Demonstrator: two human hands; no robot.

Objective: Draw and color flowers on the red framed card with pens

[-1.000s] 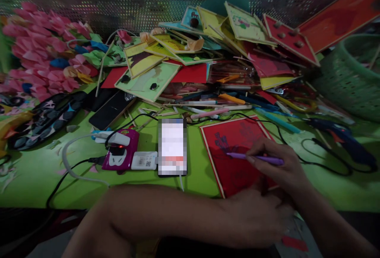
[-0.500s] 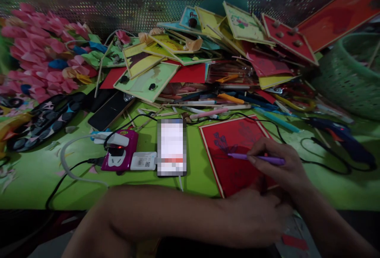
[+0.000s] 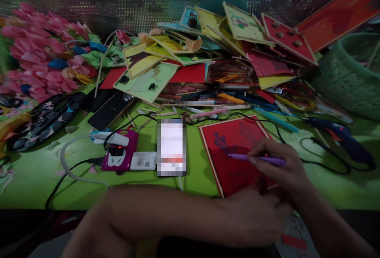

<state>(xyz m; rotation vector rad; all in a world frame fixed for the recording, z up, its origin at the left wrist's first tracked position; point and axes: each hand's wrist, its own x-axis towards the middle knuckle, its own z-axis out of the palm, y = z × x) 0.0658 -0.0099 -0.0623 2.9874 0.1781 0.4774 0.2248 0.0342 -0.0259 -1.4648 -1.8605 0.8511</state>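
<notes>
Right hand (image 3: 279, 163): fingers pinched around a purple pen (image 3: 255, 158), gripping it near its middle. The pen's long axis runs almost straight left to right across the scene. Its tip points left and sits on a red card (image 3: 234, 139), beside a dark drawn motif. Its rear end lies over the knuckles to the right.

Left hand (image 3: 255, 218): lies at the near edge of the red card, just beside the right wrist, with the forearm stretched along the near table edge. Whether its fingers grip anything cannot be told in the dim light.

The red card lies flat on the green table (image 3: 35, 179), with a pale border and its long sides slanting slightly far-left. A black cable (image 3: 311, 159) crosses the card's far corner and loops to the right of the drawing hand, toward a dark glue gun (image 3: 341, 137). Just left of the card lies a lit phone (image 3: 171, 146), then a white adapter (image 3: 144, 160) and a magenta power strip (image 3: 120, 155). Loose pens (image 3: 219, 101) lie along the card's far side. Beyond them a heap of framed cards (image 3: 208, 48) rises against a perforated wall. Pink paper flowers (image 3: 41, 48) fill the far left and a green basket (image 3: 350, 76) stands at far right.
</notes>
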